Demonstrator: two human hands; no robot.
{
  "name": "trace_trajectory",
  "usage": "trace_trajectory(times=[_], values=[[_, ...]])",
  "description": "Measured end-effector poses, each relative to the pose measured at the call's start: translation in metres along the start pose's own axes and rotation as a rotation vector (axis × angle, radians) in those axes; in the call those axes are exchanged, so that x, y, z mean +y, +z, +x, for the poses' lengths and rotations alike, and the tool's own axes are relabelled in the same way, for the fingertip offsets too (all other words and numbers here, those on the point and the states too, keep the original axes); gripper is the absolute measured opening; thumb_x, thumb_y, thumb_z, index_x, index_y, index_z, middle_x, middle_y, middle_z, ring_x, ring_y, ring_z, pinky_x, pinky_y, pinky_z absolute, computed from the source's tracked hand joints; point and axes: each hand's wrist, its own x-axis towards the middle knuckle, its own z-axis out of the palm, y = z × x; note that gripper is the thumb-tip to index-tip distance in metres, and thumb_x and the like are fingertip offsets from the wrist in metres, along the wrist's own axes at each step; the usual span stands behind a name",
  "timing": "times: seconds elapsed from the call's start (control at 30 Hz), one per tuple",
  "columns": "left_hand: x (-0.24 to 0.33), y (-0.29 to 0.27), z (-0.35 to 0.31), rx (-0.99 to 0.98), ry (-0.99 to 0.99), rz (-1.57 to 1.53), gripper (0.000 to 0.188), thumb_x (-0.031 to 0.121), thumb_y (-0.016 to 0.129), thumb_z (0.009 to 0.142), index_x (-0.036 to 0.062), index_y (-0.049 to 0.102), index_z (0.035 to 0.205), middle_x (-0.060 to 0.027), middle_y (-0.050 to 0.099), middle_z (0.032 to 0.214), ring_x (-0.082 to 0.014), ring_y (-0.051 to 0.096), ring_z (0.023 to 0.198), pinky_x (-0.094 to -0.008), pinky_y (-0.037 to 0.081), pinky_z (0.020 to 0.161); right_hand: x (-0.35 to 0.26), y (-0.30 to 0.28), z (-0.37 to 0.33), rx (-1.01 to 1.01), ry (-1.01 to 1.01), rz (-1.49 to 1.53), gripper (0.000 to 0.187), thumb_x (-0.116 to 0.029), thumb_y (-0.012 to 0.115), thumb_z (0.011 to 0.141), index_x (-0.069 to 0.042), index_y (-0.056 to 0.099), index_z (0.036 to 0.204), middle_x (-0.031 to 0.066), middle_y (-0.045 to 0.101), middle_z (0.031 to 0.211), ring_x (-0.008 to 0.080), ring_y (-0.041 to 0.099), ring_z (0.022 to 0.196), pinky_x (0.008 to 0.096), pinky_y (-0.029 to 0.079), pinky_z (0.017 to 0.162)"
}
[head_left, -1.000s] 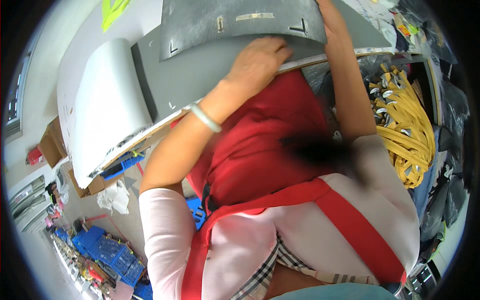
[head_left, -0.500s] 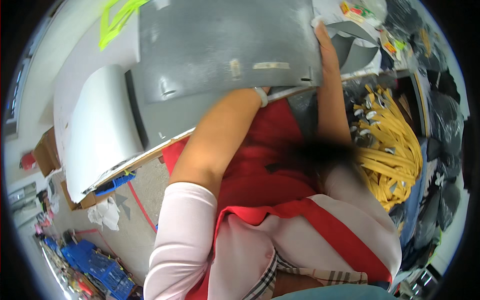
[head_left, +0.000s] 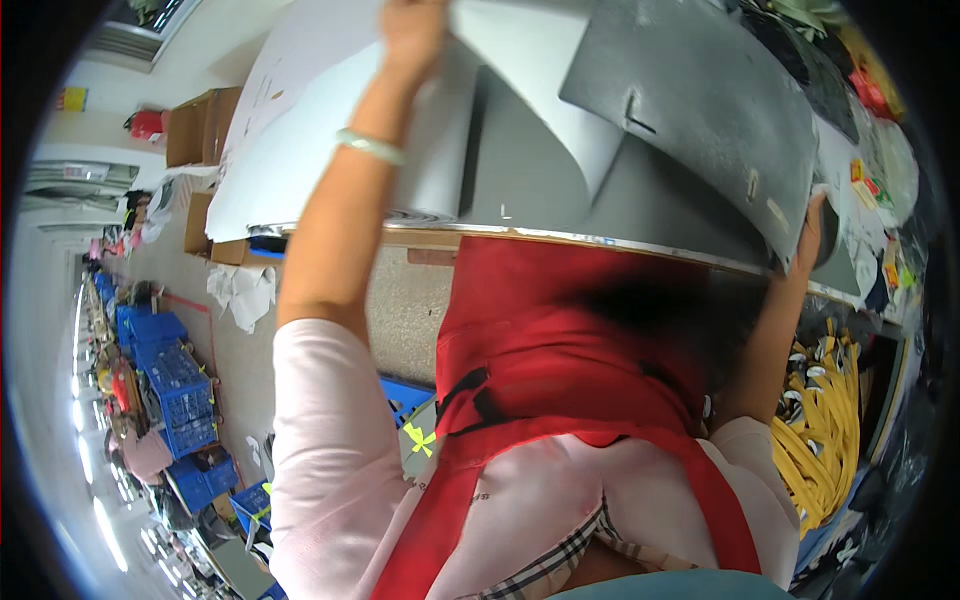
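A stiff grey board (head_left: 700, 90) with small slots and tape patches stands tilted over the right part of the table. My right hand (head_left: 806, 238) is closed on its lower right edge. Up at the top of the view, my left hand (head_left: 415, 35) is closed at the edge of a grey sheet with a white underside (head_left: 540, 60); its fingertips are partly hidden and blurred. The sheet curls up between my hands, over more grey material (head_left: 525, 160) lying flat. Beside my left forearm lies a large roll of the white-backed material (head_left: 300, 150).
The table's front edge (head_left: 600, 240) runs close before my red apron. Yellow straps (head_left: 820, 430) hang in a bundle below right. Plastic bags and scraps (head_left: 880, 190) crowd the far right. Cardboard boxes (head_left: 200, 125) and blue crates (head_left: 175, 375) stand on the left.
My left hand has moved from under the board to the upper left, and the sheet's white underside now shows. The board has swung right and tilted, still in my right hand. My view has turned.
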Motion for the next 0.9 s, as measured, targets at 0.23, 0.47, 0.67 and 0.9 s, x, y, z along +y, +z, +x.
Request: trace_trajectory(times=[0.23, 0.47, 0.67, 0.9], values=[[-0.116, -0.327, 0.014, 0.651, -0.215, -0.029, 0.038, 0.030, 0.073, 0.087, -0.0053, 0.073, 0.100, -0.0128, 0.072, 0.085, -0.0205, 0.068, 0.074, -0.0334, 0.056, 0.062, -0.009, -0.011, 0.014, 0.089, -0.031, -0.205, 0.061, -0.045, 0.059, 0.102, -0.001, 0.049, 0.144, 0.0159, 0.058, 0.140, 0.0287, 0.058, 0.123, 0.0416, 0.046, 0.108], [-0.274, -0.368, -0.095, 0.586, -0.450, 0.770, 0.061, 0.051, 0.081, 0.074, -0.0069, 0.075, 0.092, -0.0282, 0.073, 0.096, -0.0396, 0.070, 0.100, -0.0451, 0.051, 0.096, -0.037, -0.013, 0.016, 0.130, -0.068, -0.253, 0.065, -0.045, 0.060, 0.101, -0.002, 0.046, 0.148, 0.0147, 0.055, 0.143, 0.0295, 0.054, 0.128, 0.0409, 0.043, 0.110], [-0.247, -0.415, -0.100, 0.598, -0.698, 1.055, 0.095, 0.055, 0.075, 0.083, 0.0120, 0.033, 0.156, -0.0260, 0.033, 0.154, -0.0443, 0.046, 0.135, -0.0571, 0.040, 0.110, -0.025, 0.090, -0.001, 0.190, -0.034, -0.358, 0.055, -0.039, 0.064, 0.100, -0.005, 0.056, 0.142, 0.0103, 0.062, 0.137, 0.0210, 0.059, 0.124, 0.0323, 0.044, 0.108], [-0.019, -0.207, -0.136, 0.138, 0.304, 0.248, 0.032, 0.004, 0.068, 0.094, 0.0012, 0.067, 0.126, -0.0105, 0.071, 0.112, -0.0176, 0.067, 0.097, -0.0304, 0.053, 0.086, 0.010, 0.092, 0.043, -0.221, -0.051, -1.025, 0.040, -0.036, 0.071, 0.096, -0.007, 0.067, 0.124, -0.0003, 0.068, 0.110, 0.0075, 0.061, 0.098, 0.0221, 0.046, 0.090]])
